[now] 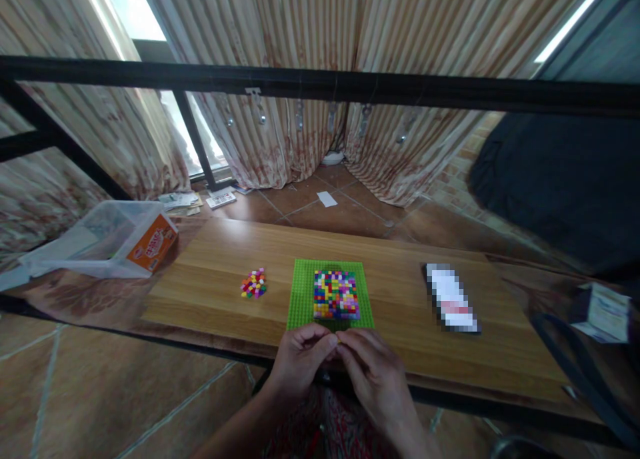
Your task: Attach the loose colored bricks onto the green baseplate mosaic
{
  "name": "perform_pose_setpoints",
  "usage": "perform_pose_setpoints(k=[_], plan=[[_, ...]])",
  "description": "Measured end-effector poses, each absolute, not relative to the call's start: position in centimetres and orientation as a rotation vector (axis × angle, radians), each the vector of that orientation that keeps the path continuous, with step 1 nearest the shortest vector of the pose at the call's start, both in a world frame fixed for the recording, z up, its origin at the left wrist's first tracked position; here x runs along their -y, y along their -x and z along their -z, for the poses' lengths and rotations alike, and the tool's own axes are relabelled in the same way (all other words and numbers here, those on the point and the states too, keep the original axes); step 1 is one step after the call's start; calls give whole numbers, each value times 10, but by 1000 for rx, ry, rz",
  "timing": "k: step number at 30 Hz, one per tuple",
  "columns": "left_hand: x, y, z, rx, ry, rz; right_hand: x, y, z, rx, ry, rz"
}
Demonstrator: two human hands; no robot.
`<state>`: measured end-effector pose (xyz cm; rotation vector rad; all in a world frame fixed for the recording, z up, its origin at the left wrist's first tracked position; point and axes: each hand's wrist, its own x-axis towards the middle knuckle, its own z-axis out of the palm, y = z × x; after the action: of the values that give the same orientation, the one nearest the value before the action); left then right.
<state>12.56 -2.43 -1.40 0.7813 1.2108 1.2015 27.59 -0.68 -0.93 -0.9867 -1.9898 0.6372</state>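
Observation:
My left hand point(303, 357) and my right hand point(376, 369) meet at the near edge of a green studded baseplate point(300, 299). Both are closed in a pinch, thumbs and fingertips together. A tiny yellowish speck shows between the fingertips, too small to name. On the baseplate sits a square block of many-coloured small bricks point(336, 295), packed in rows. To its left lies a loose pile of small coloured bricks point(254, 283). My hands cover the baseplate's front edge.
Everything lies on a wooden board point(210, 272). A phone point(453, 299), its screen blurred, lies to the right. At the left stands a clear plastic bin point(115, 259) with an orange label. A dark metal rail point(310, 82) crosses beyond the board, before striped curtains point(300, 25).

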Motion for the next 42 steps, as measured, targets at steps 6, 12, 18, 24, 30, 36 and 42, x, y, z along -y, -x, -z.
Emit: perform_pose_setpoints(k=[6,12,18,24,30,36,42], plan=[[17,-121,19,-1311,-976,-1226,-9,-281,17,1894,1105,-736],[-2,-103,41,-1740,-1201,-1283,-55,-292,37,1522,1322,-857],[-33,-103,55,-1630,-1268,-1213,-88,-288,41,1435,1353,-963],[-44,-110,52,-1580,-1346,-1195,-99,-284,42,1546,1321,-891],[-41,-111,58,-1590,-1384,-1178,-104,-278,62,1471,1282,-835],[-41,-108,64,-1556,-1403,-1211,-110,-273,76,1260,1277,-976],[-41,-108,64,-1564,-1392,-1229,-113,-274,75,1124,1256,-1086]])
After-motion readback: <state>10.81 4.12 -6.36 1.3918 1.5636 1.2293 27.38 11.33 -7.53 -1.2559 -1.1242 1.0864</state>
